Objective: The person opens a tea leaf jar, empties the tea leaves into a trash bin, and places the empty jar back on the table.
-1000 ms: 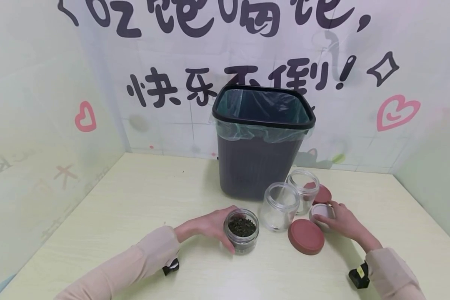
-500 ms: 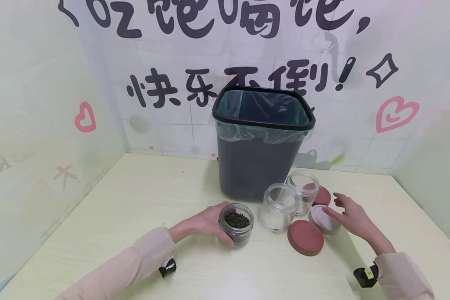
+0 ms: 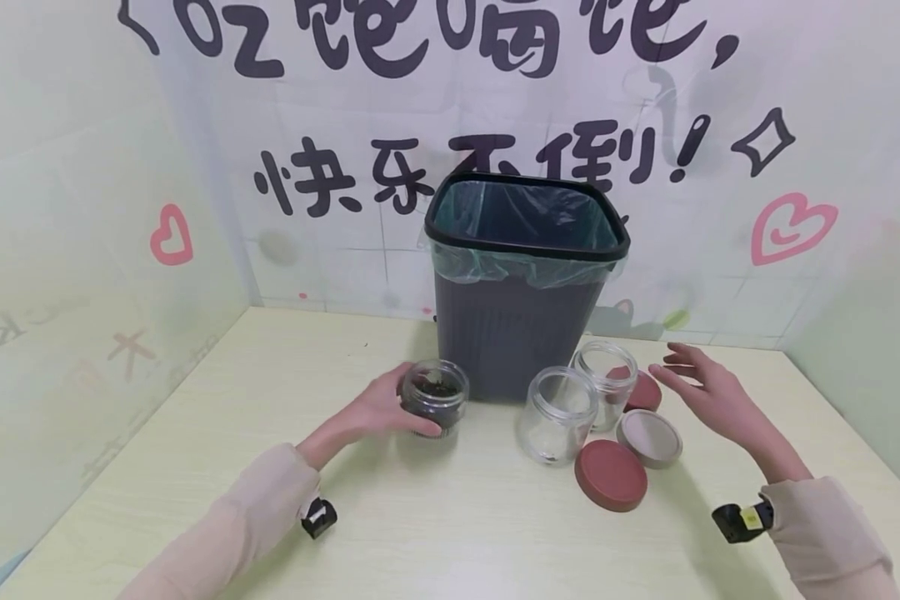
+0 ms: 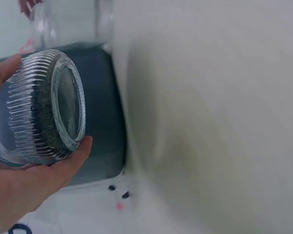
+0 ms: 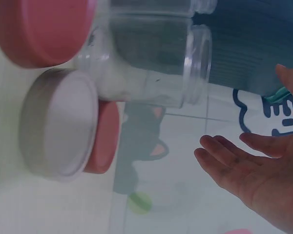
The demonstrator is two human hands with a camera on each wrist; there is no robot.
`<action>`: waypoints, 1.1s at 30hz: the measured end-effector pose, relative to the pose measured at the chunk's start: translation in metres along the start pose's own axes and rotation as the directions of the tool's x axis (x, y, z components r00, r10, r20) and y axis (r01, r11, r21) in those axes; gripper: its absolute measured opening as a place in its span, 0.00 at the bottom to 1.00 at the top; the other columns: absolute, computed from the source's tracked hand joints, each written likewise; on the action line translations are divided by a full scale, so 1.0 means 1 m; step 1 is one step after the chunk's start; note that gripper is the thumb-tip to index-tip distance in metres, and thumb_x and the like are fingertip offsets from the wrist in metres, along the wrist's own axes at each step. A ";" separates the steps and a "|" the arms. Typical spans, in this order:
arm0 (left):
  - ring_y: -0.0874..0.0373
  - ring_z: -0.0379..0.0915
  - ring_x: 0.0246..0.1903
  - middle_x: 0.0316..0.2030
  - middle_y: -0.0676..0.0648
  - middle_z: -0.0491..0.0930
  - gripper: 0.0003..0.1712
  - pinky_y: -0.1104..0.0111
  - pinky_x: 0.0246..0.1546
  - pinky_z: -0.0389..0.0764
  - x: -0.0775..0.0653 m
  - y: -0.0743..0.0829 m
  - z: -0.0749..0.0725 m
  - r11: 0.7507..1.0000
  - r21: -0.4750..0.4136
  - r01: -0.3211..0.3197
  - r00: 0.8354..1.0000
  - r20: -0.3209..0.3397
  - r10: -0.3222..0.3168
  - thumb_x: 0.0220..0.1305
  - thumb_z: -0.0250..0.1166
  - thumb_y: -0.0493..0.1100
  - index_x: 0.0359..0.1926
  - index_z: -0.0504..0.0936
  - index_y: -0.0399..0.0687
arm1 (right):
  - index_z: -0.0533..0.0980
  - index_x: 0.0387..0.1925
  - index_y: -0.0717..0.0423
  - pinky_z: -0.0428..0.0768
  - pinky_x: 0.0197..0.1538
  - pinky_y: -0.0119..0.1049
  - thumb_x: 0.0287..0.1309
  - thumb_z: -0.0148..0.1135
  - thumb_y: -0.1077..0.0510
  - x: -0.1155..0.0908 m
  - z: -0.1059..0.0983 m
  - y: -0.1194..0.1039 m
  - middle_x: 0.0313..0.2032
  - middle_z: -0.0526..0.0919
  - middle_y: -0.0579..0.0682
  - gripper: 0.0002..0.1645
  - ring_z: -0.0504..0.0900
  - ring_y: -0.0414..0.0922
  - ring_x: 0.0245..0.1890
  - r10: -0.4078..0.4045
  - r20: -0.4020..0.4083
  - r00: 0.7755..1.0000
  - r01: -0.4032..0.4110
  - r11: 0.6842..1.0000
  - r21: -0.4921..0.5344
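My left hand (image 3: 378,408) grips a glass jar (image 3: 435,400) partly filled with dark, dry, leaf-like bits, thumb on the near side. In the left wrist view the jar's ribbed wall and round base (image 4: 71,102) show, and the jar is lifted off the table. My right hand (image 3: 708,392) hovers with fingers loosely extended and nothing in it. Below and left of it lie a pale lid (image 3: 650,438) and a red lid (image 3: 611,475). Another red lid (image 3: 643,392) lies behind, beside two clear glass jars without lids, one nearer (image 3: 560,417) and one farther (image 3: 607,379).
A dark bin (image 3: 513,333) with a green plastic liner stands upright at the back middle, close behind the jars. Walls with printed lettering and hearts enclose the pale wooden table (image 3: 450,533) at the back and both sides.
My left hand has raised the filled jar and carried it left and back toward the bin. The right hand has let go of the pale lid and moved up, away from it.
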State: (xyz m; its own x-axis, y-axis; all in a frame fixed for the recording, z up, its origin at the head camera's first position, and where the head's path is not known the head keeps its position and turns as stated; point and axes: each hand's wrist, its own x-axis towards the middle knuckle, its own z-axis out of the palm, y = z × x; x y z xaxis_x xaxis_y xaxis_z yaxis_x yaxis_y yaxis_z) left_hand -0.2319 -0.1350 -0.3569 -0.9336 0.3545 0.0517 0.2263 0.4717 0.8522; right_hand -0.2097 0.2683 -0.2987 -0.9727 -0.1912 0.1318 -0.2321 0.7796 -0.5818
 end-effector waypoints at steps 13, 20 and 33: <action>0.43 0.56 0.59 0.58 0.37 0.62 0.54 0.50 0.57 0.59 0.013 0.037 -0.065 0.998 0.044 0.041 0.979 -0.202 -0.032 0.35 0.75 0.46 0.63 0.56 0.40 | 0.48 0.63 0.71 0.64 0.55 0.55 0.66 0.34 0.43 0.037 -0.029 -0.055 0.59 0.58 0.71 0.39 0.63 0.64 0.56 -0.063 0.034 0.997 0.058 0.989 0.137; 0.44 0.58 0.57 0.58 0.37 0.63 0.54 0.51 0.55 0.63 0.023 0.063 -0.092 0.991 0.116 0.060 0.960 -0.278 -0.025 0.37 0.74 0.46 0.63 0.53 0.39 | 0.46 0.64 0.69 0.62 0.57 0.55 0.61 0.30 0.34 0.062 -0.050 -0.087 0.61 0.55 0.69 0.47 0.61 0.63 0.57 -0.013 0.050 0.999 0.008 0.995 0.104; 0.46 0.57 0.58 0.58 0.38 0.62 0.55 0.53 0.56 0.62 0.039 0.114 -0.124 0.974 0.214 0.077 0.908 -0.419 0.020 0.36 0.75 0.47 0.63 0.53 0.39 | 0.48 0.63 0.69 0.58 0.57 0.55 0.56 0.28 0.27 0.096 -0.065 -0.128 0.55 0.61 0.70 0.53 0.60 0.62 0.56 0.056 0.036 0.998 -0.051 0.991 -0.124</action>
State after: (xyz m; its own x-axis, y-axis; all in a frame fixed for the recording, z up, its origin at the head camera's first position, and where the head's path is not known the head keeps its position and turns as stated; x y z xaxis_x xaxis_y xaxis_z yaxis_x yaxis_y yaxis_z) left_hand -0.2767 -0.1673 -0.1931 -0.9595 -0.0068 0.2815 0.2074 0.6592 0.7228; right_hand -0.2736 0.1888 -0.1593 -0.9832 -0.1687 0.0698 -0.1812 0.8564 -0.4835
